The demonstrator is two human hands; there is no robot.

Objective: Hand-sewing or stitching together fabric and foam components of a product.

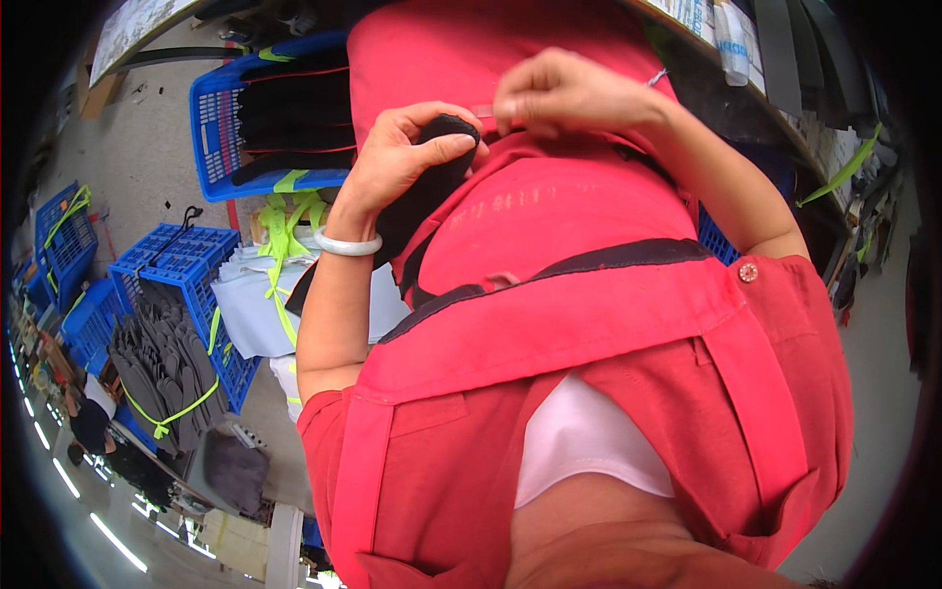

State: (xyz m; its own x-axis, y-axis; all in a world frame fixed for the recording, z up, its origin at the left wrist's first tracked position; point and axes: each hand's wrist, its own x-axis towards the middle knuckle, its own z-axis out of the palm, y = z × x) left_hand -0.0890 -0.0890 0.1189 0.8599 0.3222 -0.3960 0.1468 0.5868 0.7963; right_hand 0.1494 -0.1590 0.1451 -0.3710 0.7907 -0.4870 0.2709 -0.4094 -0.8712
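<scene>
- My left hand (417,147) is closed on the black piece (424,201), thumb on the near side, fingers curled round the far side.
- The piece bends over at the top, inside that grip, and runs down from it beside my wrist, over my lap; my forearm hides part of its length (a dark tip shows past the forearm, though I cannot tell whether it belongs to the same piece).
- My right hand (559,98) is just beside the left, fingers curled in; it is blurred, and I cannot tell whether it pinches anything.
- A white bangle (348,242) circles my left wrist.
- Beneath both hands spreads my red apron (530,221), creased between them.
- Just beyond my left hand is a blue crate (201,142), with black strips (294,113) edged in red lying inside.
- Near my left forearm lie pale sheets (250,314) with a lime strap (280,250) across them; the forearm blocks some of them.
- Farther left, dark grey pieces (162,358) sit bundled against another blue basket (182,260).
- Past my right hand, well apart, a clear roll (733,49) stands at the table edge.
</scene>
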